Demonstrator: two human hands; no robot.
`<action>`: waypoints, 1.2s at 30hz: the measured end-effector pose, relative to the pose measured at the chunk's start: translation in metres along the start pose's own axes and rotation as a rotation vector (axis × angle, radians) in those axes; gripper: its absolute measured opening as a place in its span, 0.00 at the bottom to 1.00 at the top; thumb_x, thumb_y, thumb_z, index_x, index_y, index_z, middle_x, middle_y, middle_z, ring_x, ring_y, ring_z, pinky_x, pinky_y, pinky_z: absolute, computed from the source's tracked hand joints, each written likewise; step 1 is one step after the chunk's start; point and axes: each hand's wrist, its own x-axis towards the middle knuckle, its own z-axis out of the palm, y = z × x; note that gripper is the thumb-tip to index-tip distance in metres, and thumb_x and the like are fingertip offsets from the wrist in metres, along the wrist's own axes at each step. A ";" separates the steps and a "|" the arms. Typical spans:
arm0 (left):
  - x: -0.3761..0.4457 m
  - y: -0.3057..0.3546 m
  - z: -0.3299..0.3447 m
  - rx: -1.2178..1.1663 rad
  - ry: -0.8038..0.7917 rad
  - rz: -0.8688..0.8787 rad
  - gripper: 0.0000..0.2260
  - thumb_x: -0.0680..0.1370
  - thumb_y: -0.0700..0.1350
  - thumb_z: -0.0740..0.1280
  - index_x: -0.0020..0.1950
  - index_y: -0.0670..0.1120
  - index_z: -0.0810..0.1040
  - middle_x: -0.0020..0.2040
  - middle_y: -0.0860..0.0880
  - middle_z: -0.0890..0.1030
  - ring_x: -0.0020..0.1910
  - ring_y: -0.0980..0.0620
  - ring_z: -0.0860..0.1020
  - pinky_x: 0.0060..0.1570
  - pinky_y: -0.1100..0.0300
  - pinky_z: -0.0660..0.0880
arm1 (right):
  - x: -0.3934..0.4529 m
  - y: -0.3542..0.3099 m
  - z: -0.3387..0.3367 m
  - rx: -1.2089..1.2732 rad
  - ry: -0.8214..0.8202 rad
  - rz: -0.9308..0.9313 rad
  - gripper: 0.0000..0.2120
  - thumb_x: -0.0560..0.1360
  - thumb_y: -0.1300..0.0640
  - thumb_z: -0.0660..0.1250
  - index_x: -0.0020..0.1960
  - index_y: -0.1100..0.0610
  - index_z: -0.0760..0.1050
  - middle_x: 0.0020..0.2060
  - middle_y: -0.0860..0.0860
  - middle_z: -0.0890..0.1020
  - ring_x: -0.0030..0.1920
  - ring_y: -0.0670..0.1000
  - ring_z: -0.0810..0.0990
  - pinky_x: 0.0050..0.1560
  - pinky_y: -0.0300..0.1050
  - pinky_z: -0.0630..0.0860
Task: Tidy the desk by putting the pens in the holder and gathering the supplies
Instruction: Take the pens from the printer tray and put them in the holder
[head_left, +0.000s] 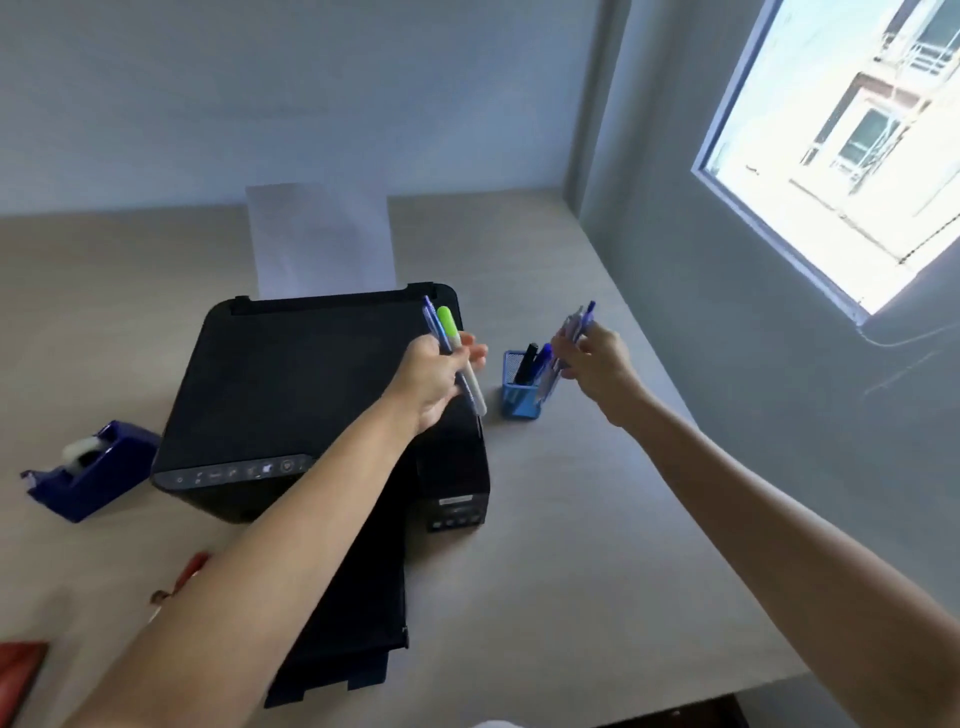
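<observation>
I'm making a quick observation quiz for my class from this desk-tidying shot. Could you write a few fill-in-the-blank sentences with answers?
1. The left hand grips pens and a highlighter with a ____ cap.
2. The right hand holds pens just above the blue mesh ____.
3. The tape dispenser sits to the ____ of the black printer.

Answers: green; holder; left

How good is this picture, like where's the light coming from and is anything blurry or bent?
Head view: daylight comes from the overexposed window at upper right; the right hand and its pens are motion-blurred, and the left hand with its pens and green-capped marker is slightly soft; the wide-angle lens bends the desk edges and slants the walls; the red objects at lower left are blurred.
</observation>
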 end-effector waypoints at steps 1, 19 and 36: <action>0.013 -0.003 0.012 0.005 0.031 0.014 0.08 0.80 0.33 0.59 0.44 0.43 0.72 0.53 0.40 0.77 0.56 0.46 0.76 0.58 0.51 0.73 | 0.007 0.009 -0.007 0.053 0.041 0.035 0.05 0.76 0.59 0.67 0.42 0.53 0.75 0.36 0.50 0.79 0.42 0.54 0.80 0.46 0.49 0.80; 0.161 -0.077 0.080 0.572 0.448 -0.131 0.12 0.72 0.34 0.71 0.55 0.39 0.82 0.55 0.43 0.83 0.52 0.46 0.81 0.44 0.61 0.75 | 0.109 0.098 0.008 -0.033 0.077 0.254 0.06 0.69 0.60 0.73 0.44 0.61 0.81 0.35 0.54 0.81 0.37 0.51 0.77 0.39 0.43 0.75; 0.067 0.016 0.009 0.473 0.308 0.278 0.13 0.73 0.36 0.70 0.58 0.39 0.79 0.55 0.43 0.82 0.51 0.51 0.80 0.58 0.58 0.77 | 0.050 -0.019 0.047 -0.174 0.124 -0.119 0.10 0.75 0.60 0.66 0.54 0.58 0.81 0.49 0.54 0.84 0.51 0.53 0.80 0.53 0.41 0.72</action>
